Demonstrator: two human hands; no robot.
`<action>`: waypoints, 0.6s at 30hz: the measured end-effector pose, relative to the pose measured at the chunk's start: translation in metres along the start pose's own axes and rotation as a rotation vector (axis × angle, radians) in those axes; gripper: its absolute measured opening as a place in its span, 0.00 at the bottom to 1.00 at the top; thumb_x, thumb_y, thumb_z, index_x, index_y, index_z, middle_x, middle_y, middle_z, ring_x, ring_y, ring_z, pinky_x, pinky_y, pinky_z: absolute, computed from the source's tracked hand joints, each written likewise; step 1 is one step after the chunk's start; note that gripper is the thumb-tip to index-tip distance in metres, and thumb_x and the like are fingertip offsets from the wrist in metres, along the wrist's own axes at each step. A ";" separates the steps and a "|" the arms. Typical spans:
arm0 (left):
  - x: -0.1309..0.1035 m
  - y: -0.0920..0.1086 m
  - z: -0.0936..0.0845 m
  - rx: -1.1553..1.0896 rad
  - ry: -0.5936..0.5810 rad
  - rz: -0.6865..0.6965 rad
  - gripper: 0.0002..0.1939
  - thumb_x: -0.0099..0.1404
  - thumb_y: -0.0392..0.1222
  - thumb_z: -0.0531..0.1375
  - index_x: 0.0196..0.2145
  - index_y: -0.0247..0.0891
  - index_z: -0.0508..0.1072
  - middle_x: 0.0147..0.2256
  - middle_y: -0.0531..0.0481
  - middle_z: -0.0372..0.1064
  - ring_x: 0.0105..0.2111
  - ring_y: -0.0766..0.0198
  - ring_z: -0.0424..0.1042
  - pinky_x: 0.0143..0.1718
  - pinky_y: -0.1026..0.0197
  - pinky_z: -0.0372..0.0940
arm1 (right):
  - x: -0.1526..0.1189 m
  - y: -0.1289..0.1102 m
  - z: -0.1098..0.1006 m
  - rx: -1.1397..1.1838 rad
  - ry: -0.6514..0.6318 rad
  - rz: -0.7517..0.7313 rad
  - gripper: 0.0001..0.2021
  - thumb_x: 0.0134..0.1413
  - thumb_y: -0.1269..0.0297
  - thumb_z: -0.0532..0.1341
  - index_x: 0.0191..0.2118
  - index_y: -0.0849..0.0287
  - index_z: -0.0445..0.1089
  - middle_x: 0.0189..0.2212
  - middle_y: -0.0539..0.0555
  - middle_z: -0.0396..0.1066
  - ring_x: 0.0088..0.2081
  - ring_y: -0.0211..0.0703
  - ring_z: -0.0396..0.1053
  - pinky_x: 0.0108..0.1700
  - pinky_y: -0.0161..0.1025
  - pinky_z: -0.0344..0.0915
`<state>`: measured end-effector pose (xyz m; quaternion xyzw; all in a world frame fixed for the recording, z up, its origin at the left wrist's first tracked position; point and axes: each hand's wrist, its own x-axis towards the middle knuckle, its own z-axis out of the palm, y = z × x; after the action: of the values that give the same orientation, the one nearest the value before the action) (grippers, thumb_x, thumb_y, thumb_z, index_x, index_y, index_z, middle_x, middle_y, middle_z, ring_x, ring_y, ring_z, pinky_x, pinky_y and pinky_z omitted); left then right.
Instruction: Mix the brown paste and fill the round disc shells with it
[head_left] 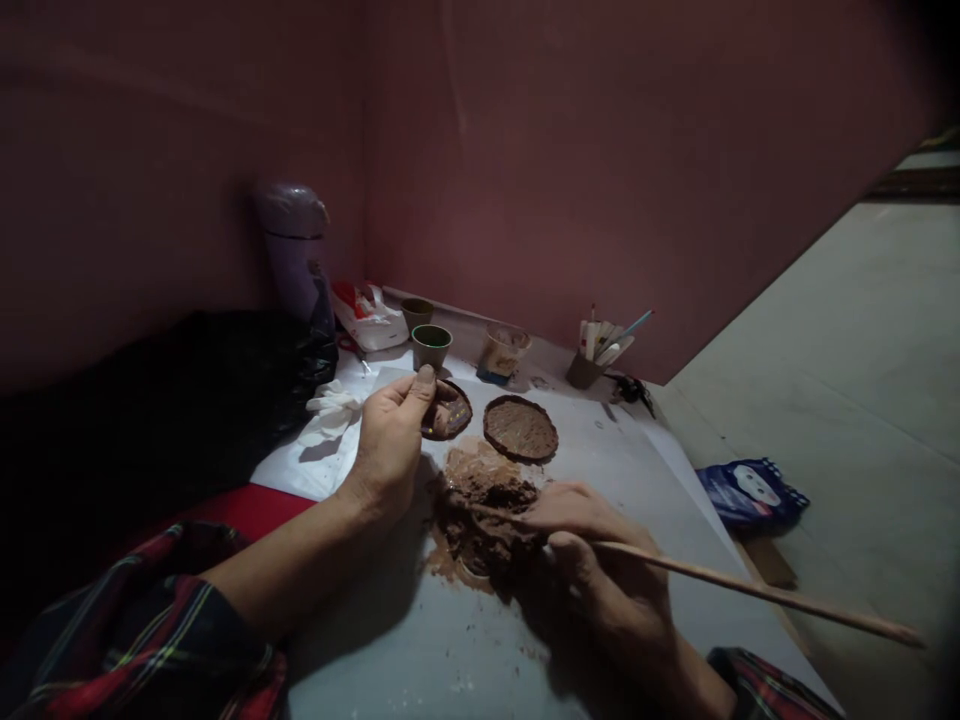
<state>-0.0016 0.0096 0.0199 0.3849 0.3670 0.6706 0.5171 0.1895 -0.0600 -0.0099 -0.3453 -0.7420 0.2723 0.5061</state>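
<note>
My left hand (397, 430) is closed, thumb on top, on the near edge of a small round clay dish (452, 412) with a dark brown rim and a few yellow specks. My right hand (611, 570) grips a long thin wooden stick (757, 587) that points away to the lower right. The stick's working end reaches into a lumpy mound of wet brown clay (487, 525), and my right fingers are close to the mound. Beyond it lies another round clay dish (520, 430), filled with a rough brown surface.
At the back of the white table (465, 660) stand a green-lined cup (432, 348), a stained clear cup (504, 355) and a cup of pens (583, 370). A white glove (330, 405) lies left, near a black plastic bag (172, 400). A blue packet (750, 492) is beyond the right edge.
</note>
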 end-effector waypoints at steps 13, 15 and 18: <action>0.000 -0.003 -0.001 0.025 -0.014 0.002 0.15 0.63 0.43 0.57 0.23 0.31 0.71 0.15 0.54 0.62 0.17 0.73 0.58 0.22 0.68 0.53 | 0.000 0.003 0.000 -0.022 0.160 0.031 0.09 0.58 0.71 0.57 0.35 0.53 0.74 0.28 0.51 0.69 0.35 0.44 0.65 0.39 0.43 0.61; 0.003 -0.005 -0.003 0.010 0.005 0.013 0.15 0.62 0.44 0.58 0.23 0.31 0.71 0.15 0.54 0.62 0.17 0.73 0.59 0.21 0.68 0.54 | 0.001 0.001 0.000 -0.009 0.214 -0.020 0.09 0.58 0.71 0.56 0.35 0.53 0.74 0.27 0.51 0.69 0.34 0.44 0.65 0.39 0.43 0.61; 0.007 -0.007 -0.005 -0.007 0.052 0.021 0.14 0.62 0.45 0.58 0.24 0.31 0.71 0.16 0.54 0.63 0.16 0.73 0.59 0.21 0.69 0.54 | 0.003 -0.004 0.005 -0.048 0.125 -0.099 0.10 0.58 0.71 0.55 0.39 0.54 0.73 0.29 0.52 0.72 0.35 0.44 0.66 0.39 0.44 0.62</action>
<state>-0.0045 0.0177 0.0126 0.3692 0.3740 0.6871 0.5017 0.1831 -0.0599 -0.0067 -0.3368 -0.7313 0.2070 0.5558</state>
